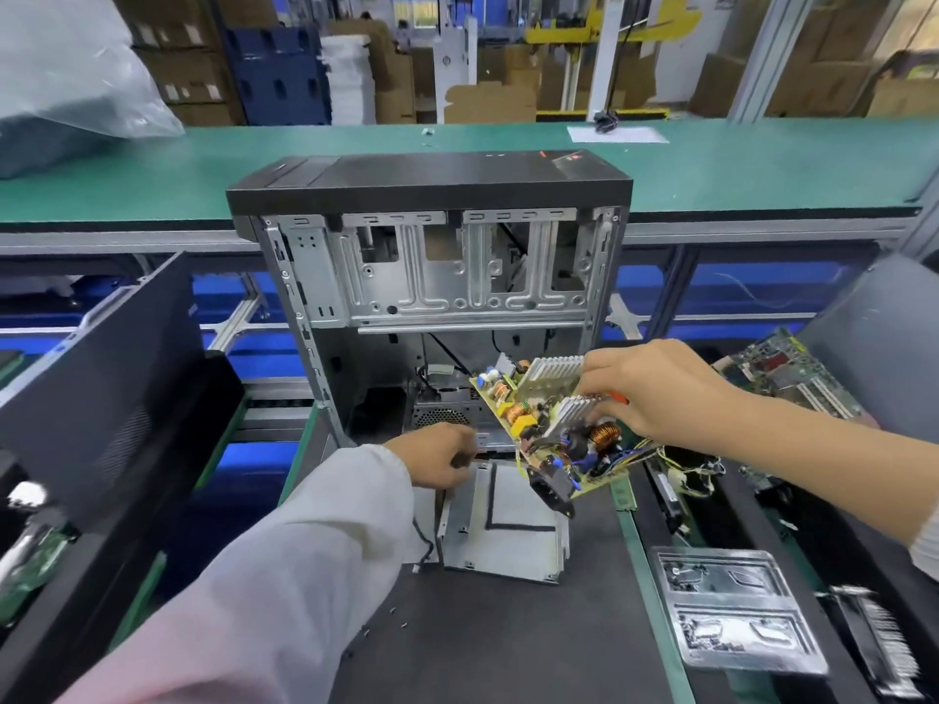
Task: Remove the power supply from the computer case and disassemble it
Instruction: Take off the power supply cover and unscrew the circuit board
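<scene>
Power supply circuit board [546, 429], crowded with copper coils and finned heat sinks, is held tilted in the air in front of the open computer case [432, 276], gripped along its right edge by the curled fingers of the right hand [655, 386]. Its wiring bundle [676, 464] trails to the right. The emptied metal housing [503, 525] lies on the dark surface [508, 642] just below the board and is steadied at its far-left corner by the left hand [437, 459], fingers curled over the rim. Removal from the case appears done and the unit largely taken apart; setting the parts aside seems to remain.
</scene>
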{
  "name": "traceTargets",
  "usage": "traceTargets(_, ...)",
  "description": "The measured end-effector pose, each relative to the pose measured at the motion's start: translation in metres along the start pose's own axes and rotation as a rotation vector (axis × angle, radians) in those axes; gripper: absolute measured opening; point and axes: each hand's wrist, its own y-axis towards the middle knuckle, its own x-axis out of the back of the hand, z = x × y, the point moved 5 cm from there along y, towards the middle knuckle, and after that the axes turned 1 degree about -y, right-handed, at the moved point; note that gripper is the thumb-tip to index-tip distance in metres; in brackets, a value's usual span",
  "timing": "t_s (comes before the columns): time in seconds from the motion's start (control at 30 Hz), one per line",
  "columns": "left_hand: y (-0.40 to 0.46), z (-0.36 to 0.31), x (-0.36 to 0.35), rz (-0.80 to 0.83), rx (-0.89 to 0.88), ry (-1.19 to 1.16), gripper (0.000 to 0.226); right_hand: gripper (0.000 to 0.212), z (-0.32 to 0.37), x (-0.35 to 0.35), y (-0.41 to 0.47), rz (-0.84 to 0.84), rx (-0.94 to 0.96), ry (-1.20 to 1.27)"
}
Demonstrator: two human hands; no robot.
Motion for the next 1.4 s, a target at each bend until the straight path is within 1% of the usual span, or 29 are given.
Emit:
traceTargets(0.03,-0.001,0.001,-0.002,-0.017,-0.009,0.053,0.019,0.022,0.005,0.001,0.002,-0.022,0.026,-0.006)
traceTargets(0.1,-0.003,0.004,-0.004,-0.066,-0.039,0.226,0.022,0.011,0.018,0.000,0.004,-0.086,0.105,-0.076)
traceTargets(0.13,-0.003,0.006,-0.005,-0.070,-0.048,0.275,0.025,0.012,0.025,0.000,0.002,-0.114,0.130,-0.100)
traceTargets(0.23,-0.004,0.013,-0.004,-0.041,-0.060,0.243,0.029,0.031,0.050,-0.015,-0.009,-0.125,0.172,-0.129)
traceTargets(0.3,-0.007,0.012,-0.005,0.000,-0.080,0.364,0.028,0.038,0.069,-0.036,-0.021,-0.069,0.216,-0.124)
traceTargets(0.37,-0.010,0.015,-0.009,0.011,-0.088,0.425,0.030,0.042,0.086,-0.061,-0.037,0.035,0.269,-0.127)
traceTargets(0.43,-0.014,0.016,-0.010,-0.035,-0.092,0.449,0.029,0.044,0.101,-0.083,-0.050,0.127,0.302,-0.123)
traceTargets(0.57,-0.017,0.013,-0.016,-0.143,-0.068,0.502,0.029,0.044,0.128,-0.115,-0.062,0.250,0.304,-0.131)
traceTargets(0.63,-0.018,0.010,-0.019,-0.171,-0.049,0.500,0.030,0.042,0.139,-0.128,-0.063,0.301,0.298,-0.122)
traceTargets(0.73,-0.019,0.010,-0.020,-0.197,-0.033,0.481,0.032,0.027,0.160,-0.143,-0.058,0.292,0.335,-0.086)
traceTargets(0.77,-0.020,0.009,-0.020,-0.206,-0.027,0.467,0.032,0.023,0.165,-0.150,-0.058,0.322,0.329,-0.055)
traceTargets(0.87,-0.026,-0.007,-0.014,-0.288,-0.079,0.411,0.028,0.023,0.173,-0.161,-0.054,0.398,0.314,0.000)
traceTargets(0.97,-0.044,-0.038,-0.012,-0.358,-0.207,0.245,0.024,0.022,0.178,-0.161,-0.054,0.399,0.299,0.036)
traceTargets(1.03,-0.060,-0.056,-0.018,-0.326,-0.205,0.134,0.023,0.022,0.180,-0.163,-0.052,0.419,0.291,0.038)
traceTargets(1.1,-0.076,-0.065,-0.032,-0.267,-0.157,0.139,0.034,0.024,0.182,-0.164,-0.050,0.443,0.275,0.045)
traceTargets(1.17,-0.087,-0.068,-0.048,-0.188,-0.096,0.197,0.045,0.023,0.181,-0.161,-0.050,0.425,0.263,0.061)
traceTargets(1.2,-0.090,-0.067,-0.054,-0.159,-0.063,0.205,0.047,0.019,0.178,-0.155,-0.050,0.389,0.247,0.074)
traceTargets(1.27,-0.093,-0.063,-0.061,-0.144,0.003,0.178,0.047,0.014,0.164,-0.143,-0.055,0.247,0.174,0.121)
traceTargets(1.33,-0.092,-0.061,-0.066,-0.136,0.046,0.174,0.044,0.025,0.136,-0.133,-0.061,0.157,0.014,0.176)
traceTargets(1.4,-0.088,-0.060,-0.074,-0.101,0.067,0.216,0.047,0.034,0.090,-0.130,-0.066,0.133,-0.265,0.174)
